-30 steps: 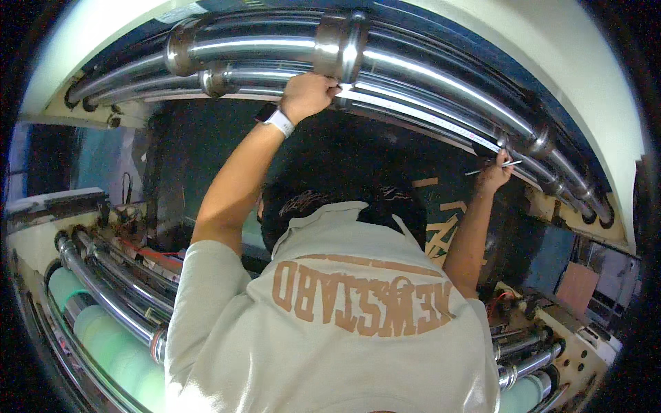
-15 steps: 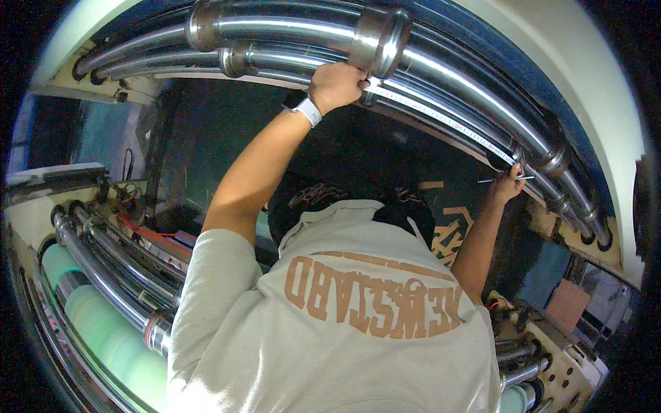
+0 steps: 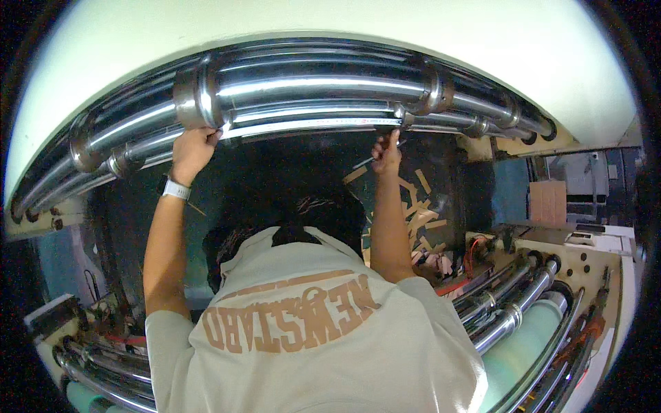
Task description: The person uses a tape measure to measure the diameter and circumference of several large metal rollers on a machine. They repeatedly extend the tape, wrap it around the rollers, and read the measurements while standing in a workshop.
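Observation:
Neither of my hands shows in the head view. A person in a beige printed T-shirt (image 3: 303, 344) stands with their back to me, both arms raised. Their left hand (image 3: 191, 148), with a white wristband (image 3: 175, 189), touches the collar of a big chrome roller (image 3: 310, 82). Their right hand (image 3: 387, 153) holds a thin pen-like tool (image 3: 363, 163) up against a slim bar (image 3: 310, 127) under the rollers. A pale strip runs along that bar between the two hands.
Several chrome rollers curve overhead under a cream machine housing (image 3: 344, 27). More rollers and a pale green drum (image 3: 523, 344) lie at the lower right, others at the lower left (image 3: 96, 372). Scraps of tan tape (image 3: 420, 206) stick on the dark panel behind. Cardboard (image 3: 547, 199) stands at the right.
The view has swung, so the person and the rollers sit further left in the picture. The person's right hand has risen from the outer roller to the slim bar. Their left hand stays on the rollers.

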Demonstrator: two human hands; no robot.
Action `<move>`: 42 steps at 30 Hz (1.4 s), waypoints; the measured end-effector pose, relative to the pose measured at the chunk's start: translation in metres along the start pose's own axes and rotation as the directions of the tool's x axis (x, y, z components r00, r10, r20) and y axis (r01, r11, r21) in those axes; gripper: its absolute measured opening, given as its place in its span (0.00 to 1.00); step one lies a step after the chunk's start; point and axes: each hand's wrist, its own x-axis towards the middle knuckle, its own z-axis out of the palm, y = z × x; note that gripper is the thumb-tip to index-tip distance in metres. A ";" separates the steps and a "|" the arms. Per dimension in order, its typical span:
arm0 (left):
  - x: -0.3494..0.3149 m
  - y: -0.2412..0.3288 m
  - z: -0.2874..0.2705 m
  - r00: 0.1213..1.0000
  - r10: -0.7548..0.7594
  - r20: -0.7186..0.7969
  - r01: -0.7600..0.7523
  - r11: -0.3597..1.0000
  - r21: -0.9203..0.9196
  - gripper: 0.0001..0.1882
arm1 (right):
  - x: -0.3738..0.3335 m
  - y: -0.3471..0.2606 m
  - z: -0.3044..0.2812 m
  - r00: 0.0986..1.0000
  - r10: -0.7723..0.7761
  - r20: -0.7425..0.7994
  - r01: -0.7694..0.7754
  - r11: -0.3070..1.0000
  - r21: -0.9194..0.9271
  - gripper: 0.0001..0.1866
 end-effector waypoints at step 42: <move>-0.001 0.009 -0.010 0.991 -0.090 0.096 0.083 0.994 0.071 0.13 | 0.045 -0.017 -0.002 0.734 -0.679 0.020 0.668 0.716 -0.201 0.08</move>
